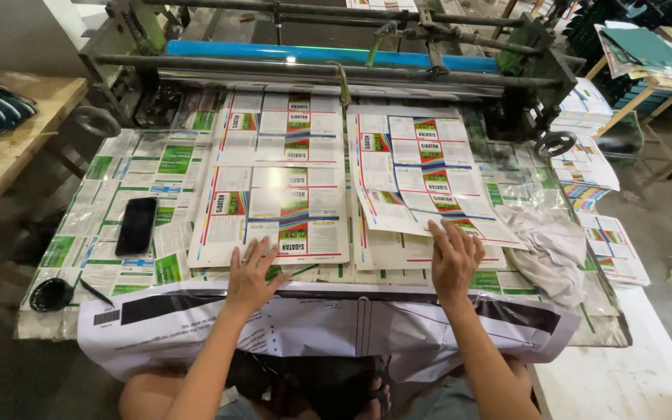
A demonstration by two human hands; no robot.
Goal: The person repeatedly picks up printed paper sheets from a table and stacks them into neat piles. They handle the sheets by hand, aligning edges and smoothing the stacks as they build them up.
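The surface (pixel 79 233) is papered with printed sheets before a roller machine (pixel 328 58). The left hand (pixel 252 274) is laid flat, grip open, on the left stack (pixel 274 210); the right hand (pixel 454 255) likewise on the right stack (pixel 421 179). A phone (pixel 136 225) is seen beside.

Glossy printed paper over a film-covered bench, with worn metal behind.

The left stack of white, red and green printed paper sheets (pixel 274 210) and the right stack of like printed sheets (pixel 429 183) look smooth with a slight sheen; the bench (pixel 118 183) wears clear shiny plastic film over more prints. The flat black phone (pixel 136 225) is glassy, the crumpled white cloth rag (pixel 550 249) matt and soft. The blue roller (pixel 313 54) gleams (plastic or coated, unclear) among dull grey-green metal bars (pixel 320 71). The pale wooden side table (pixel 17 132) is bare and rough.
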